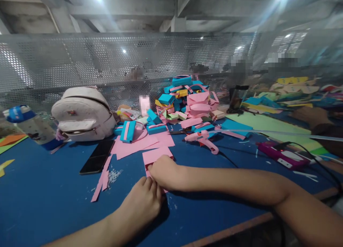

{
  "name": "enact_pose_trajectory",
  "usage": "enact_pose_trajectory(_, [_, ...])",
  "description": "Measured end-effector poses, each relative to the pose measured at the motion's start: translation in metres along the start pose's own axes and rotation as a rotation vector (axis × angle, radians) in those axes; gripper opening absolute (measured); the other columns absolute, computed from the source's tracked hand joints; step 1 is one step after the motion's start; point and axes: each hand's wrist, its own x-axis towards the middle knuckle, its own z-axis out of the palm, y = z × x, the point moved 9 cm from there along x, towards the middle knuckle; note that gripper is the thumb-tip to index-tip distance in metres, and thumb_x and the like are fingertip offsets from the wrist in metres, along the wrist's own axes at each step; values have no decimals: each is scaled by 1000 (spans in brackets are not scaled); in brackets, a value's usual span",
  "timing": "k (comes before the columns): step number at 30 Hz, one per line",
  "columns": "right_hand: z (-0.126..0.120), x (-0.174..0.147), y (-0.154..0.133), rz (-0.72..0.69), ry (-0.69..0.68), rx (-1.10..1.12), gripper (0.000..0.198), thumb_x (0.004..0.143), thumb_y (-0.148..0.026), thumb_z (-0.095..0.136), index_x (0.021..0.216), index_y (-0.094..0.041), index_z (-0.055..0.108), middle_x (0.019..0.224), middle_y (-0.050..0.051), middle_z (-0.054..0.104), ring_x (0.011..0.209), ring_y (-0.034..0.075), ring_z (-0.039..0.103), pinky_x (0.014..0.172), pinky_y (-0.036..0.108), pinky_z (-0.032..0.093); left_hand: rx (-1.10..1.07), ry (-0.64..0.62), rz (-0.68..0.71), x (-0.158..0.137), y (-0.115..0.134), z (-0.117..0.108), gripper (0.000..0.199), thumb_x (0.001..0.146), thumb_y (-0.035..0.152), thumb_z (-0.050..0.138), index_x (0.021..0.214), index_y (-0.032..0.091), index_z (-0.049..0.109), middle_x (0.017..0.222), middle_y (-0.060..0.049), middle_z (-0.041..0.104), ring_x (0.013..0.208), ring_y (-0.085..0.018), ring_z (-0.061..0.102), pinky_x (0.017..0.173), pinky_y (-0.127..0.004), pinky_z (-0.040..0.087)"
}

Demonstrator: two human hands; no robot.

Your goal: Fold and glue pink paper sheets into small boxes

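Closest to the camera, two bare forearms point(227, 184) reach over a blue tabletop point(64, 204) and meet at a folded pink paper piece point(157, 153) near the middle. The right hand point(163, 170) is curled over the front of the piece, touching it; the left hand point(146, 198), also curled, sits just below, against the right. Both sets of fingertips are hidden, so whether either pinches the paper cannot be told.

The pink piece looks partly shaped: its top is folded, while its lower part lies under the hands. Beyond it stands a heap of blue, pink and yellow folded pieces point(197, 109), apparently finished; flat pink sheets point(136, 147) and narrow pink strips point(99, 184) seem unused.

Blue surface stretches left of the left hand, towards a dark phone point(98, 157). The table's near edge point(230, 229) runs beneath the right forearm. Behind the right hand, a pink glue gun point(203, 139) and its cord limit sideways room.
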Motion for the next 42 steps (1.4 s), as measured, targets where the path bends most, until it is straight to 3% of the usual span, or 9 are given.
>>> enact_pose_trajectory(8, [14,-10,1,-19,-48,-15,15,84,-10,59,93,-12,71,89,14,72,78,26,70,57,33,52,65,18,58,5,4,1,20,84,6,51,95,7,68,85,-17,72,74,-28,68,61,-38,45])
enact_pose_trajectory(15, [11,-30,2,-25,-84,-38,21,79,-13,67,100,-10,68,83,13,72,68,24,69,54,32,47,142,120,51,-4,5,0,23,87,10,49,106,3,62,98,-21,71,79,-28,68,65,-39,45])
enact_pose_trajectory(20, [5,-32,11,15,-32,-36,28,83,-9,58,110,-10,63,88,12,72,74,25,70,50,31,42,141,169,33,-6,5,-1,24,86,8,49,105,1,62,100,-22,72,80,-29,69,67,-41,49])
enact_pose_trajectory(25, [-12,-59,27,9,30,42,60,80,-17,63,136,-13,45,87,9,73,71,24,69,46,28,30,30,69,-34,-4,-7,7,36,85,10,53,120,3,55,96,-15,70,75,-26,66,62,-38,51])
enact_pose_trajectory(28, [-10,-79,43,89,16,21,50,84,-12,55,134,-16,49,76,8,72,64,21,67,48,28,24,-93,5,-93,-1,-17,8,49,87,12,53,135,6,44,92,-8,67,76,-24,63,60,-37,52])
enact_pose_trajectory(31, [0,-88,54,141,14,-14,50,87,-14,51,137,-16,46,72,8,72,61,21,67,48,28,21,-151,-27,-121,1,-23,8,41,93,18,47,133,14,46,93,-6,64,79,-24,61,62,-38,52])
enact_pose_trajectory(34, [10,-84,59,172,2,-30,53,86,-13,51,139,-12,44,73,9,72,63,23,68,47,28,24,-160,-29,-129,2,-25,9,32,96,22,42,126,17,52,94,-6,62,82,-24,58,65,-40,51])
enact_pose_trajectory(42, [24,-50,59,230,-131,22,38,77,-5,57,115,-3,61,87,17,73,82,30,71,57,32,45,-212,-45,-155,2,-28,11,29,98,27,40,122,20,53,95,-5,61,84,-24,55,68,-40,47])
